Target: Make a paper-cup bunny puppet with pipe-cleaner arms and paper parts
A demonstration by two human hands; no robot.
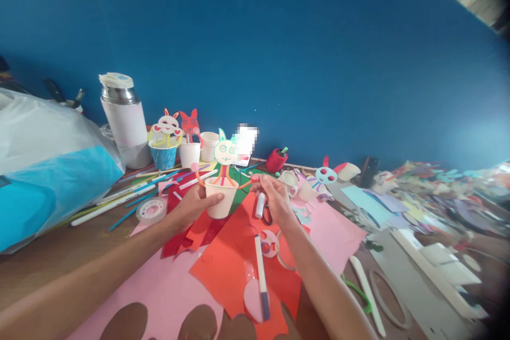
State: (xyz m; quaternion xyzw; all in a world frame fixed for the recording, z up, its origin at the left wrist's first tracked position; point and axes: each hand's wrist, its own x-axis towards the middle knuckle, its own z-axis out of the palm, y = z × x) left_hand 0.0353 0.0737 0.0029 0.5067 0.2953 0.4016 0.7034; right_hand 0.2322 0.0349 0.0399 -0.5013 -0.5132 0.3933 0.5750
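Observation:
My left hand (pixel 196 203) is wrapped round a white paper cup (pixel 220 201), thumb across its front, and holds it upright above the red paper. From the cup rises a pale rabbit face (pixel 225 153) with green-edged ears and eyes, on orange and purple stems. An orange pipe cleaner arm (pixel 244 185) sticks out to the right. At its end my right hand (pixel 277 196) pinches a small red piece (pixel 254 178) between thumb and fingers. The other arm, at left, ends in a pink disc (pixel 195 167).
Cups with paper animals, one blue (pixel 163 158) and one white (pixel 190 155), stand behind at left. A flask (pixel 125 122), plastic bag (pixel 51 170) and tape roll (pixel 151 209) lie leftward. A marker (pixel 262 276) rests on orange-red paper (pixel 223 260). Paper scraps crowd the right.

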